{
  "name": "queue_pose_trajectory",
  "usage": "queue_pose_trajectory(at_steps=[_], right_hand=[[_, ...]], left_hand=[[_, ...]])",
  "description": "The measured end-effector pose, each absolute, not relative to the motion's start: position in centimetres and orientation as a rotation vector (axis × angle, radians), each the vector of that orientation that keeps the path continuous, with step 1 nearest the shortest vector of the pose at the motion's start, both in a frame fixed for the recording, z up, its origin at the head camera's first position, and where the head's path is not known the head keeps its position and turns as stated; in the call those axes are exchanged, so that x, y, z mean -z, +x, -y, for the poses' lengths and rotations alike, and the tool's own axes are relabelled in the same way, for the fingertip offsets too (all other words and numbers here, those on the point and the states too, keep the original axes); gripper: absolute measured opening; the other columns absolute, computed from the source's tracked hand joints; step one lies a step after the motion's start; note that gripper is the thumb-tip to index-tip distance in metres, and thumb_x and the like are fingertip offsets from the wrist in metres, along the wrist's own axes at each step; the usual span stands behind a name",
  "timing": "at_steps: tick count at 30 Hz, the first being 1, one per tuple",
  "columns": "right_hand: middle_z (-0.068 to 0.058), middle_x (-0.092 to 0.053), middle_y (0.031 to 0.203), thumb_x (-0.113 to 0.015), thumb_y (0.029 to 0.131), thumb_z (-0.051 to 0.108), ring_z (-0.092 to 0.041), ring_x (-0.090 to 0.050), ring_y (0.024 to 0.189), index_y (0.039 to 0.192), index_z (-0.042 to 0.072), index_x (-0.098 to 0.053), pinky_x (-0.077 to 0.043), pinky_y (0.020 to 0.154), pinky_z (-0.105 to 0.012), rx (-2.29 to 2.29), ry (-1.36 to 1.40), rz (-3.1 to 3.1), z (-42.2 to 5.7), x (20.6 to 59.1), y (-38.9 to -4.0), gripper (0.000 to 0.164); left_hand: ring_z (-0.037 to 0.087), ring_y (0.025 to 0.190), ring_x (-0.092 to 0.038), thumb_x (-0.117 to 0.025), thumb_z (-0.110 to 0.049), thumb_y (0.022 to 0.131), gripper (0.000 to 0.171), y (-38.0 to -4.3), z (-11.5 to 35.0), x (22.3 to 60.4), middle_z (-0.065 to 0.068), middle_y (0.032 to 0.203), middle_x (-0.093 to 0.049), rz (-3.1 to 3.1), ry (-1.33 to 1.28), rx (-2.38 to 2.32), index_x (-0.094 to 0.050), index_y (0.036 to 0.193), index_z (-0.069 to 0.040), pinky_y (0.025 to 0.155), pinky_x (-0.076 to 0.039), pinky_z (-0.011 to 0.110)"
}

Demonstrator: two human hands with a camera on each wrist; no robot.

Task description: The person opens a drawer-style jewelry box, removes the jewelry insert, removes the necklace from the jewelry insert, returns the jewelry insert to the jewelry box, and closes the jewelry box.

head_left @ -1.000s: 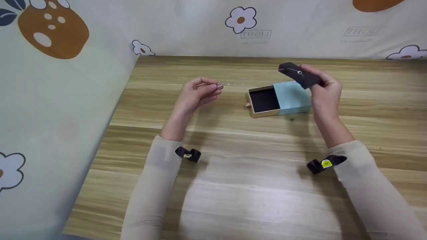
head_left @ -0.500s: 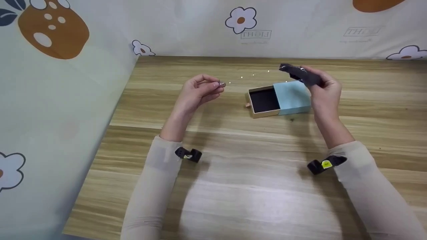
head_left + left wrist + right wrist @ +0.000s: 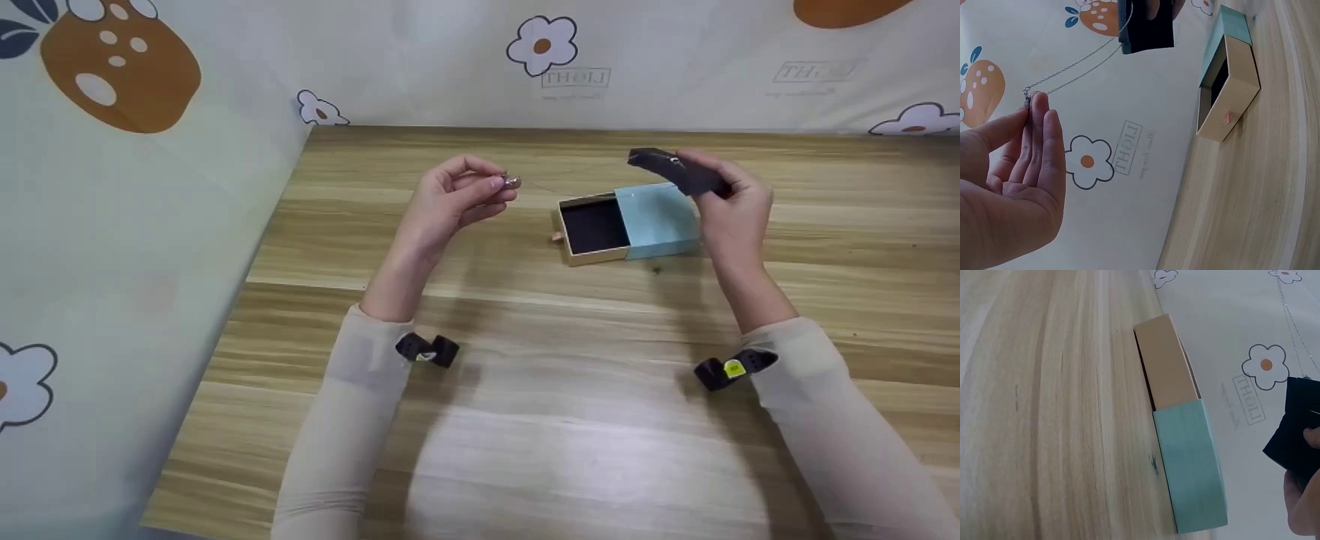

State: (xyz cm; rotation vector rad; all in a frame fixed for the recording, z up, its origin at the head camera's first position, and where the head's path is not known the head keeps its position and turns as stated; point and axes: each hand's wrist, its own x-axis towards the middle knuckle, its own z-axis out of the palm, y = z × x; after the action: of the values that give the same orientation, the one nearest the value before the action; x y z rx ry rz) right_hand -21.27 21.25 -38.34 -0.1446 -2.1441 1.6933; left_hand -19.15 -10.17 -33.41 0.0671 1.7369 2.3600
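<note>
My left hand (image 3: pixel 457 199) pinches one end of a fine silver necklace (image 3: pixel 1081 59) between thumb and fingers, a small sparkly piece (image 3: pixel 1026 100) showing at the fingertips. From there two strands of chain stretch across to a black jewellery insert (image 3: pixel 675 171). The insert is gripped by my right hand (image 3: pixel 739 217), raised above the box and tilted, with part of the chain lying over it. Below stands a gift box with a light blue sleeve (image 3: pixel 660 219). Its cream drawer (image 3: pixel 598 258) is partly pulled out to the left, showing a black inside.
A pink pull tab (image 3: pixel 1228 118) sits on the drawer's front. The box stands on a wood-grain table (image 3: pixel 525 375). Behind and to the left hangs a pale printed cloth (image 3: pixel 435 67). A small dark mark (image 3: pixel 657 270) lies in front of the box.
My left hand has moved a little right and away from me with the necklace end. The insert has tipped, so less of its face shows; the box has stayed put.
</note>
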Motion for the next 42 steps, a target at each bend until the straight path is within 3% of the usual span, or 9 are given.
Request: queue_pose_trajectory(at_steps=[11, 26, 32, 42], right_hand=[[0.002, -0.074, 0.119, -0.066, 0.092, -0.002, -0.003, -0.065, 0.115, 0.11, 0.01, -0.077, -0.049, 0.107, -0.023, -1.588, -0.195, 2.268, -21.6, 38.1, -21.5, 0.025], [0.012, -0.076, 0.11, -0.067, 0.09, -0.003, -0.001, -0.064, 0.11, 0.108, 0.015, -0.078, -0.051, 0.104, -0.021, -1.564, -0.219, 2.288, -22.2, 38.7, -21.8, 0.028], [0.016, -0.073, 0.102, -0.066, 0.09, -0.002, 0.001, -0.064, 0.103, 0.109, 0.015, -0.078, -0.052, 0.096, -0.017, -1.534, -0.239, 2.302, -22.3, 38.8, -21.6, 0.028], [0.011, -0.075, 0.108, -0.067, 0.091, -0.001, -0.004, -0.064, 0.105, 0.109, 0.017, -0.079, -0.053, 0.098, -0.02, -1.562, -0.289, 2.304, -22.4, 38.5, -21.4, 0.028]], left_hand=[[0.012, 0.079, -0.074, -0.061, 0.006, 0.094, 0.013, -19.0, 10.3, 33.0, 0.003, 0.087, -0.076, -1.789, 0.131, -2.361, -0.066, 0.093, -0.006, 0.075, -0.062, 0.024], [0.013, 0.081, -0.074, -0.062, 0.006, 0.094, 0.013, -18.6, 10.1, 32.7, 0.004, 0.09, -0.076, -1.81, 0.146, -2.334, -0.066, 0.093, -0.006, 0.078, -0.062, 0.026], [0.012, 0.08, -0.074, -0.062, 0.007, 0.094, 0.014, -18.5, 10.1, 32.7, 0.003, 0.089, -0.076, -1.788, 0.153, -2.351, -0.066, 0.093, -0.006, 0.077, -0.062, 0.026], [0.012, 0.079, -0.074, -0.06, 0.008, 0.094, 0.016, -18.5, 10.3, 32.6, 0.003, 0.087, -0.076, -1.767, 0.163, -2.373, -0.066, 0.091, -0.007, 0.075, -0.062, 0.024]])
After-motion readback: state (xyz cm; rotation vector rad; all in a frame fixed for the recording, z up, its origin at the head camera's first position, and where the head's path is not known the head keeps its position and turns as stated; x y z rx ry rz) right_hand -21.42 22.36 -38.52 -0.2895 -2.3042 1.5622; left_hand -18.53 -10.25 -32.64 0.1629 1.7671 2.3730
